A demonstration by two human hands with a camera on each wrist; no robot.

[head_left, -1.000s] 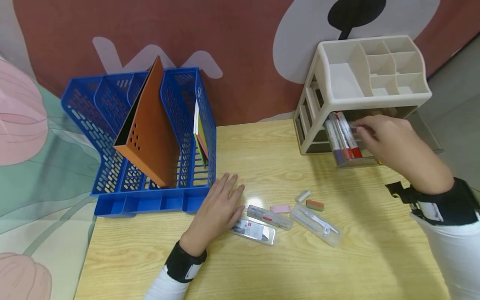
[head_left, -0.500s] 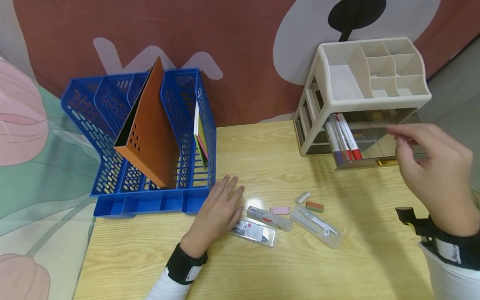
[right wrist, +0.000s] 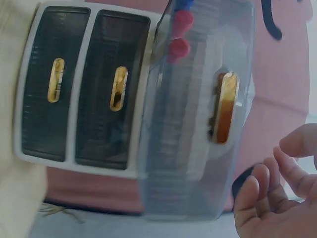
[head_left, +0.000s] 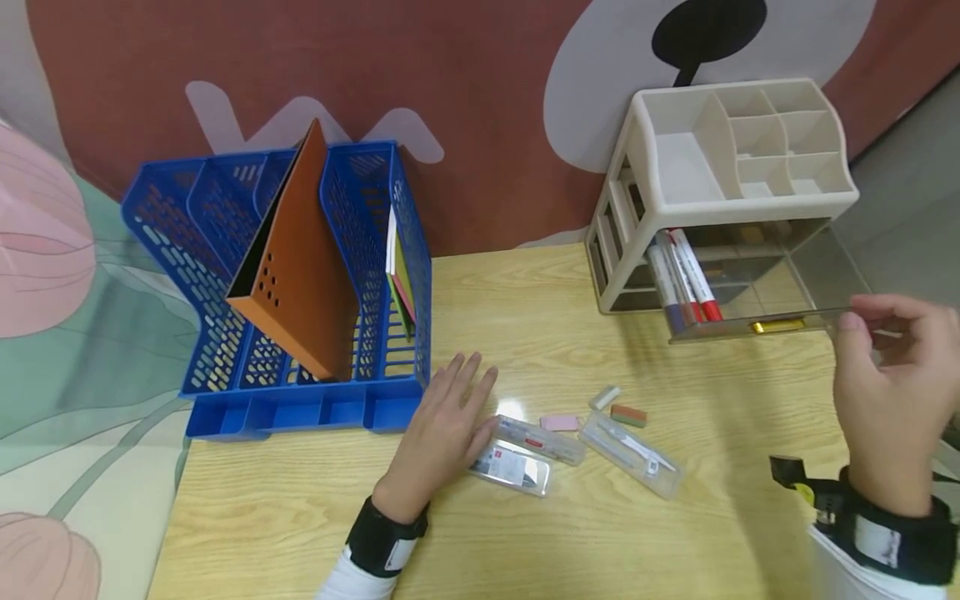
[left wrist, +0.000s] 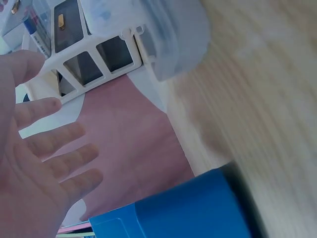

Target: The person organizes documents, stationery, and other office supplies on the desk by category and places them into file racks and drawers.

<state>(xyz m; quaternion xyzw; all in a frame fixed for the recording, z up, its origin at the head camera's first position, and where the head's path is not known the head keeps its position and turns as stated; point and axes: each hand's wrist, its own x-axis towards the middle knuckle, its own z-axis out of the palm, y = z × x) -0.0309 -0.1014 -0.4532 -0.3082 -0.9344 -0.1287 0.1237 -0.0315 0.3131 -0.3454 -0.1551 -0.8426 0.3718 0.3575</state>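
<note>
My left hand (head_left: 442, 425) lies with its fingers spread beside the blue file organizer (head_left: 300, 408). Its thumb is at the ends of two clear plastic cases, one with a red mark (head_left: 540, 439) and one with a label (head_left: 512, 467). My right hand (head_left: 896, 383) is at the right front corner of a pulled-out clear drawer (head_left: 720, 327), fingers loosely curled and holding nothing. In the right wrist view it appears just off the drawer front. Several markers (head_left: 693, 275) lie along the drawer's left side.
The white desktop drawer unit (head_left: 757, 208) has compartments on top. A pink eraser (head_left: 559, 422), a white eraser (head_left: 604, 397), an orange-green eraser (head_left: 628, 415) and another clear case (head_left: 630, 454) lie on the wooden table (head_left: 570, 542). An orange folder (head_left: 300, 292) stands in the organizer.
My right hand has moved out of the drawer, rightward and toward me, to its front corner. My left hand has shifted slightly right. The markers stay in the drawer.
</note>
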